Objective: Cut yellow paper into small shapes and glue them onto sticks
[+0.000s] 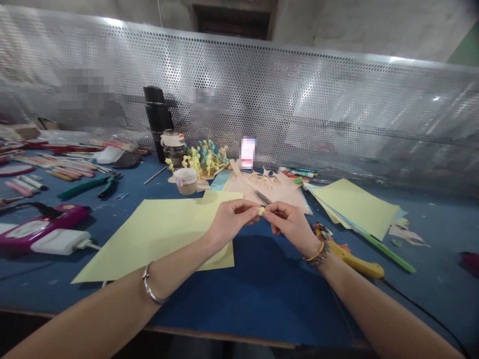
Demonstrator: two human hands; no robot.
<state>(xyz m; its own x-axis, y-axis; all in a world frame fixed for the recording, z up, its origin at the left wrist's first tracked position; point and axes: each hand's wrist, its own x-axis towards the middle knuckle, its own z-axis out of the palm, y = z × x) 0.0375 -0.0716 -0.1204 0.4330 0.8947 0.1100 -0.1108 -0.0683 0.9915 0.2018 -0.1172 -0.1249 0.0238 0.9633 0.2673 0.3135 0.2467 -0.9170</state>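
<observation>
Between the fingertips of both hands is a small pale yellow piece (261, 211), perhaps paper or foam, mostly covered by the fingers. My left hand (235, 218) pinches it from the left, over the edge of a large yellow sheet (160, 224). From the other side, my right hand (290, 223) grips it with thumb and forefinger. Just beyond the hands a dark pointed tool (262, 197) rests on peach sheets (286, 192) with cut-out holes. Beside my right wrist lies a yellow corded tool (359, 262), which looks like a glue gun.
Small yellow and blue figures (202, 159) stand behind a white tub (186, 180). A black flask (157, 117) and lidded jar (174, 144) are nearby. Pliers (84, 187) and a purple power strip (48, 227) lie left. Yellow sheets (355, 202) and a green strip (389, 252) lie right.
</observation>
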